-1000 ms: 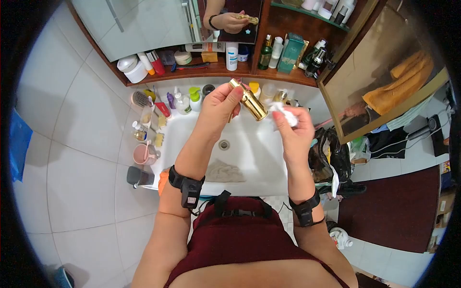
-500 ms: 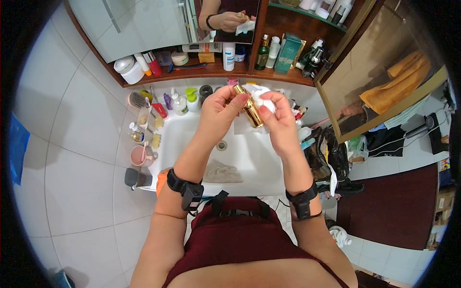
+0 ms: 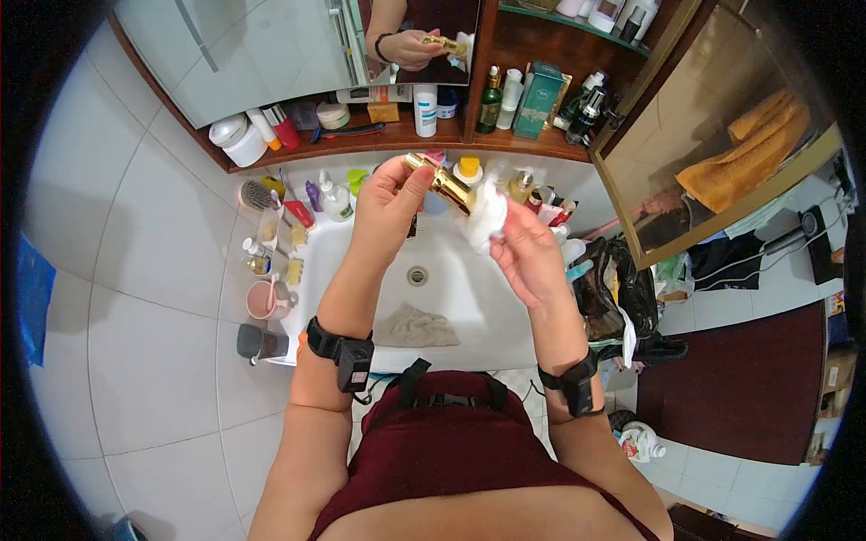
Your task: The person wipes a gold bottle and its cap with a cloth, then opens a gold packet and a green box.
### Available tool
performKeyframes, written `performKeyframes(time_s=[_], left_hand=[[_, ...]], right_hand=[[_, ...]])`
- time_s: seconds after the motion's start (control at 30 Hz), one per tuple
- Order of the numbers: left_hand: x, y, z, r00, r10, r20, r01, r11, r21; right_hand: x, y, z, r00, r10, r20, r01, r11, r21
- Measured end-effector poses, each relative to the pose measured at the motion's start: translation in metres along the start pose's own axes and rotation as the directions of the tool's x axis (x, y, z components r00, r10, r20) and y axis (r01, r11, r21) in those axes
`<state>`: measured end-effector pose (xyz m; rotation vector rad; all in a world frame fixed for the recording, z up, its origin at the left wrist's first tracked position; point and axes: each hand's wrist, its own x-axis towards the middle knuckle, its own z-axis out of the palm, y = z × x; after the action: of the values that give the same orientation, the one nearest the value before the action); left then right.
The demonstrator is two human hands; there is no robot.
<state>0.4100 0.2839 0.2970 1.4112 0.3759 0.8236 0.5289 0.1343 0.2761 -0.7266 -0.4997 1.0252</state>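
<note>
My left hand (image 3: 386,209) is closed around the capped end of a shiny gold bottle (image 3: 453,191), which it holds tilted above the sink (image 3: 483,302). In my right hand (image 3: 534,257) the fingers pinch a crumpled white cloth (image 3: 487,215), possibly a wipe. The cloth sits against the bottle's lower end and hides its base. Below, a greyish wet cloth (image 3: 415,326) lies in the basin near the drain (image 3: 416,277). Both hands also show partly in the cabinet mirror (image 3: 424,45).
Bottles, a hairbrush (image 3: 254,192) and a pink cup (image 3: 268,298) line the sink's left and back rims. Above is a wooden cabinet shelf (image 3: 361,137) with jars and a green box (image 3: 538,99). At right, the cabinet's glass door (image 3: 695,135) hangs open over a black bag (image 3: 622,288).
The bottle has tipped nearer to horizontal and moved slightly left with my left hand. My right hand has lowered, and the white cloth has shifted from behind the bottle to its lower end.
</note>
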Motion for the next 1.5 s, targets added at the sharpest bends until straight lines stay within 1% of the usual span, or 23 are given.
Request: performKeyframes(time_s=[0.03, 0.07, 0.13, 0.23, 0.27, 0.37, 0.4, 0.47, 0.5, 0.6, 0.7, 0.77, 0.8, 0.9, 0.97, 1.0, 1.1, 1.2, 1.3, 1.33, 1.4, 1.43, 1.5], left_hand=[[0.001, -0.001, 0.001, 1.000, -0.017, -0.008, 0.017, 1.000, -0.015], [0.002, -0.005, 0.003, 0.998, -0.059, -0.012, 0.058, 0.996, -0.075], [0.001, -0.014, 0.012, 0.990, -0.142, -0.006, 0.138, 0.971, -0.194], [-0.003, -0.016, 0.025, 0.981, -0.195, 0.001, 0.187, 0.936, -0.297], [-0.003, -0.018, 0.022, 0.979, -0.203, 0.005, 0.197, 0.944, -0.263], [-0.004, -0.015, 0.027, 0.977, -0.211, -0.007, 0.196, 0.919, -0.341], [-0.004, -0.016, 0.027, 0.979, -0.205, 0.002, 0.193, 0.918, -0.346], [-0.003, -0.018, 0.027, 0.982, -0.189, 0.019, 0.184, 0.916, -0.357], [-0.003, -0.017, 0.026, 0.980, -0.196, 0.023, 0.192, 0.917, -0.351], [-0.004, -0.017, 0.026, 0.977, -0.210, 0.029, 0.208, 0.920, -0.333], [-0.006, -0.021, 0.025, 0.978, -0.206, 0.009, 0.198, 0.926, -0.321], [-0.006, -0.023, 0.027, 0.980, -0.198, -0.021, 0.182, 0.933, -0.310], [-0.007, -0.025, 0.026, 0.979, -0.204, -0.007, 0.191, 0.926, -0.326], [-0.008, -0.032, 0.023, 0.974, -0.224, 0.029, 0.218, 0.903, -0.369], [-0.011, -0.033, 0.022, 0.969, -0.241, 0.051, 0.242, 0.887, -0.394], [-0.011, -0.031, 0.021, 0.967, -0.249, 0.046, 0.243, 0.863, -0.442], [-0.007, -0.023, 0.016, 0.964, -0.259, 0.049, 0.241, 0.787, -0.567], [-0.007, -0.015, 0.010, 0.960, -0.268, 0.082, 0.260, 0.741, -0.619], [-0.009, -0.012, 0.011, 0.953, -0.262, 0.150, 0.297, 0.716, -0.632], [-0.010, -0.011, 0.015, 0.949, -0.279, 0.146, 0.306, 0.705, -0.640], [-0.014, -0.007, 0.023, 0.939, -0.314, 0.138, 0.324, 0.682, -0.656], [-0.015, -0.008, 0.024, 0.936, -0.309, 0.168, 0.341, 0.682, -0.647], [-0.016, -0.013, 0.026, 0.927, -0.298, 0.227, 0.374, 0.683, -0.628]], right_hand=[[0.001, 0.002, 0.002, 0.994, -0.104, 0.021, 0.106, 0.987, -0.121], [0.003, 0.005, 0.004, 0.978, -0.204, 0.053, 0.211, 0.948, -0.238], [0.005, 0.011, 0.009, 0.912, -0.383, 0.147, 0.407, 0.796, -0.448], [0.008, 0.012, 0.012, 0.899, -0.422, 0.119, 0.409, 0.709, -0.575], [0.009, 0.011, 0.009, 0.898, -0.425, 0.111, 0.404, 0.702, -0.586], [0.012, 0.008, 0.005, 0.943, -0.330, 0.032, 0.325, 0.899, -0.294], [0.016, 0.013, 0.000, 0.938, -0.345, 0.025, 0.342, 0.915, -0.215], [0.018, 0.016, -0.006, 0.962, -0.272, -0.014, 0.268, 0.955, -0.129], [0.018, 0.017, -0.008, 0.972, -0.233, -0.032, 0.230, 0.969, -0.085], [0.023, 0.025, -0.011, 0.965, -0.259, -0.032, 0.261, 0.959, 0.109], [0.024, 0.025, -0.005, 0.978, -0.159, -0.134, 0.186, 0.957, 0.223], [0.023, 0.028, -0.008, 0.983, -0.066, -0.169, 0.113, 0.950, 0.289], [0.023, 0.030, -0.011, 0.983, -0.019, -0.184, 0.079, 0.943, 0.323], [0.016, 0.038, -0.020, 0.987, 0.014, -0.159, 0.039, 0.944, 0.327], [0.011, 0.045, -0.033, 0.992, 0.042, -0.121, -0.005, 0.956, 0.294], [0.007, 0.047, -0.038, 0.993, 0.054, -0.103, -0.023, 0.959, 0.282], [-0.003, 0.044, -0.045, 0.979, 0.035, -0.202, 0.026, 0.956, 0.293], [-0.016, 0.029, -0.037, 0.980, 0.025, -0.196, -0.004, 0.994, 0.107], [-0.023, 0.014, -0.025, 0.992, 0.069, -0.104, -0.043, 0.972, 0.231], [-0.026, 0.006, -0.012, 0.977, 0.122, -0.177, -0.072, 0.961, 0.267], [-0.024, 0.007, -0.026, 0.992, 0.124, -0.036, -0.113, 0.966, 0.233], [-0.023, 0.007, -0.032, 0.991, 0.127, 0.034, -0.132, 0.968, 0.213], [-0.021, 0.003, -0.030, 0.988, 0.150, -0.040, -0.146, 0.987, 0.072]])
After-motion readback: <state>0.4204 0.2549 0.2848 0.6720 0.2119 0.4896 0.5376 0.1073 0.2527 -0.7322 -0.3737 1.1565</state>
